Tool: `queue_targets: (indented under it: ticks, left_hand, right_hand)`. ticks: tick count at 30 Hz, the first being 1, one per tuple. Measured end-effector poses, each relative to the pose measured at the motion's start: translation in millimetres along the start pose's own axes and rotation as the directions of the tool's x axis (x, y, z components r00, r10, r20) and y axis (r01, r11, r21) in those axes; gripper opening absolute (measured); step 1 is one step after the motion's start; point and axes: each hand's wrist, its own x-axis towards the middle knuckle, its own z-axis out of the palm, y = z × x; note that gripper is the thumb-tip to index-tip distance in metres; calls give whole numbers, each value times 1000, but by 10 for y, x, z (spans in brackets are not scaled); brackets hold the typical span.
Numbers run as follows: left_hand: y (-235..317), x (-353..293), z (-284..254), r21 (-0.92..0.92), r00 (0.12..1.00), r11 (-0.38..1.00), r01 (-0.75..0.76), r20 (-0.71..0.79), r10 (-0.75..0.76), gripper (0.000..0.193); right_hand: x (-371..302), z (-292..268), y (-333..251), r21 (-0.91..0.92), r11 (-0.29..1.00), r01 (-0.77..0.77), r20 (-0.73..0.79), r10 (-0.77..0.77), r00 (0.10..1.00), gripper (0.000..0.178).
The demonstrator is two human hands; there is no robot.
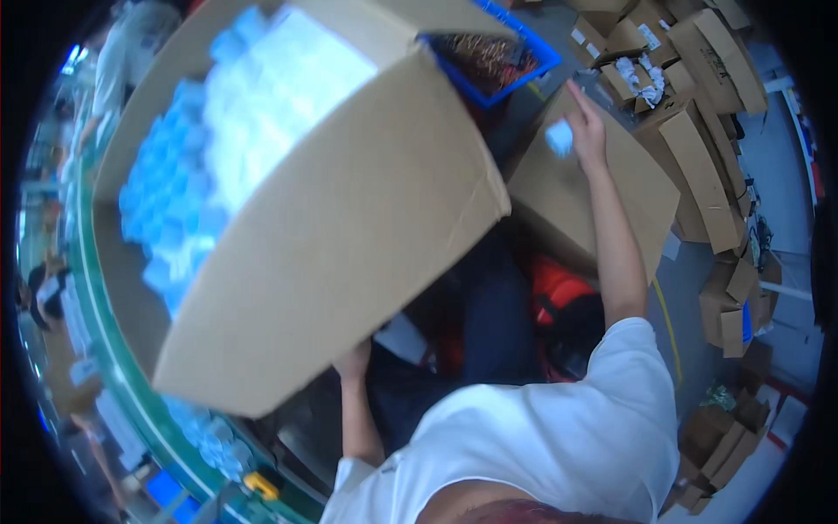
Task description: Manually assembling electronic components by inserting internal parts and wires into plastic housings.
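A large open cardboard box (349, 227) leans in front of me, its broad side facing me. Inside are many small light-blue pieces (166, 166) and a bright white mass (279, 96), too washed out to make out. At the box's lower edge is my left hand (353, 360); the cardboard hides its fingers. My right hand (587, 131) reaches out over a second, smaller cardboard box (602, 188), fingers stretched out. Close beside its palm is a small blurred pale-blue piece (559, 138); whether they touch I cannot tell.
A blue crate (532, 65) of small copper-coloured and reddish parts stands beyond the large box. Stacked cartons (690, 166) line the right side. A green conveyor edge (109, 323) curves along the left, with other people beyond it. A red-and-black object (563, 301) lies near my legs.
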Motion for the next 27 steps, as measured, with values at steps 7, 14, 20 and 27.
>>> queue_targets:
  ticks: [7, 14, 20, 27]
  left_hand:
    - [879, -156, -272, -635, 646, -238, 735, 763, -40, 36]
    - [867, -854, -588, -603, 653, -254, 756, 724, 224, 32]
    - [809, -971, -696, -641, 678, -240, 729, 725, 121, 27]
    - [858, -1084, -800, -653, 671, -270, 707, 741, -33, 24]
  right_hand:
    - [-2997, 745, -1416, 152, 907, -393, 707, 178, 684, 60]
    - [-3738, 952, -1504, 236, 961, -141, 841, -129, 526, 60]
    - [-3626, 900, -1771, 235, 894, -381, 881, -30, 473, 38]
    - [-3585, 905, -1649, 332, 820, -466, 858, -57, 510, 38]
